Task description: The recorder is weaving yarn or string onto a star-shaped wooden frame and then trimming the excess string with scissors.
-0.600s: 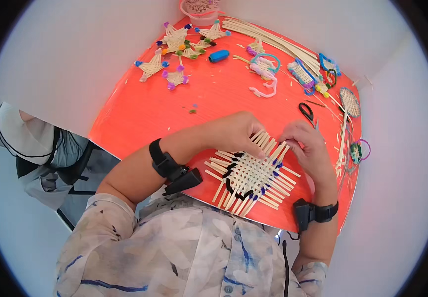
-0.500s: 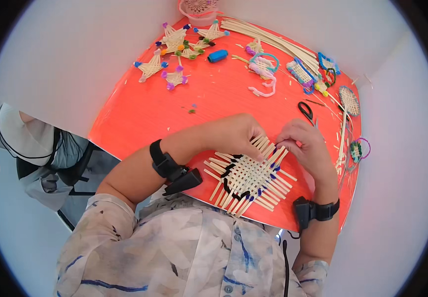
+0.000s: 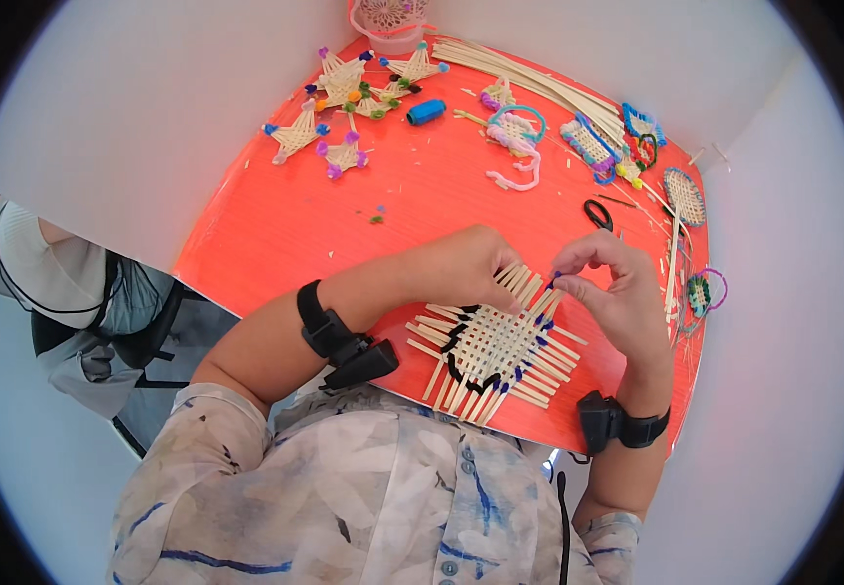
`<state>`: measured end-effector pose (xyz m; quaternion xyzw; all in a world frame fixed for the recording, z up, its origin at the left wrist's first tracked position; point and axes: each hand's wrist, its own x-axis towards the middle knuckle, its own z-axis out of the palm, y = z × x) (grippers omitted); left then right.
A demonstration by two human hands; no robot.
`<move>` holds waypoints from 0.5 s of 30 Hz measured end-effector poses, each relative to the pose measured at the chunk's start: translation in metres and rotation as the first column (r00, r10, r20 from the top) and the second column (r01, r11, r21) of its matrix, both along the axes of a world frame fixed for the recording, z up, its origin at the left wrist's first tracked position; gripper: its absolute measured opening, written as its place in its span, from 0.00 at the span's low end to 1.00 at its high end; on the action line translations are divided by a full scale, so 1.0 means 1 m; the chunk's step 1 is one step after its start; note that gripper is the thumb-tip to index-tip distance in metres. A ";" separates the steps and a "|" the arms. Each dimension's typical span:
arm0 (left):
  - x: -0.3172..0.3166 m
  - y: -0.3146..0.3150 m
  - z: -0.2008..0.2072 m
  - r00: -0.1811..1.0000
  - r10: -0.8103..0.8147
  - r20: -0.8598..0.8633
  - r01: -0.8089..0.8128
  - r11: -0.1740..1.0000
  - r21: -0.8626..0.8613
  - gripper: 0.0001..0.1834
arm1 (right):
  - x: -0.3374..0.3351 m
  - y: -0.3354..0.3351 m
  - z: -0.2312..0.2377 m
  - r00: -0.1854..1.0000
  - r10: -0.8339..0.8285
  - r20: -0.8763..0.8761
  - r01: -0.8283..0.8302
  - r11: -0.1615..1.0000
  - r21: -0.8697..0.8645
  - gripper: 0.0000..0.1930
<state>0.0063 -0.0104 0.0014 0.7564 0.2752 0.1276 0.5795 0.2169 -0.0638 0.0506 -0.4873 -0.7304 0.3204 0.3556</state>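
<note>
My left hand (image 3: 471, 265) lies curled, palm down, on the far left part of the woven mat (image 3: 491, 348), its fingers pressing the pale strips flat; my right hand (image 3: 612, 297) is at the mat's far right corner, thumb and forefinger pinched together on a thin dark blue cord (image 3: 550, 283), the other fingers loosely bent; the mat itself sits on the near edge of the counter (image 3: 344, 224), just in front of my chest, a square weave of straw-coloured strips with loose ends sticking out all round, a black cord winding along its left side and blue tips along its near and right edges; both my wrists carry black bands.

Farther out, the counter is bright orange-red and rounded at the left; a pair of black scissors (image 3: 597, 214) lies just beyond my right hand; small woven stars (image 3: 344, 93) with coloured beads are grouped at the far left, a blue spool (image 3: 427, 111) just right of them; a bundle of long pale strips (image 3: 529, 78) runs along the far edge; small woven pieces with coloured trim lie along the right edge; plain white walls close the counter in on the left, far and right sides.
</note>
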 end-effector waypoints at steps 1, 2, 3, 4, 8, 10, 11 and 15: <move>0.000 0.000 0.001 1.000 0.027 -0.009 -0.027 1.000 -0.006 0.08 | -0.002 -0.001 0.001 0.999 -0.019 -0.030 0.019 1.000 0.009 0.06; 0.000 0.000 0.002 0.998 0.054 -0.019 -0.054 0.998 -0.011 0.08 | -0.004 -0.002 0.002 0.997 -0.037 -0.061 0.038 0.999 0.017 0.06; 0.001 0.001 0.001 0.998 0.053 -0.019 -0.053 0.999 -0.010 0.08 | -0.004 -0.002 0.000 0.997 -0.038 -0.061 0.039 0.999 0.018 0.06; 0.001 0.001 -0.003 0.997 0.064 -0.032 -0.063 0.998 0.018 0.08 | -0.005 -0.003 -0.004 0.998 -0.042 -0.051 0.045 0.997 0.057 0.06; 0.002 0.003 -0.002 0.991 0.099 -0.087 -0.097 0.995 0.032 0.09 | -0.010 -0.005 -0.006 0.999 -0.031 0.030 0.024 0.977 0.212 0.06; 0.002 0.001 -0.001 0.993 0.106 -0.052 -0.107 0.994 -0.011 0.09 | -0.009 -0.004 -0.004 0.998 -0.056 0.010 0.054 0.987 0.152 0.06; 0.002 0.001 -0.001 0.993 0.115 -0.016 -0.116 0.992 -0.053 0.09 | -0.008 -0.004 -0.004 0.997 -0.082 -0.008 0.082 0.992 0.092 0.06; 0.005 0.002 0.002 0.997 0.030 -0.074 -0.025 0.997 0.077 0.09 | 0.003 0.001 -0.008 0.985 -0.153 -0.080 0.135 0.971 -0.197 0.06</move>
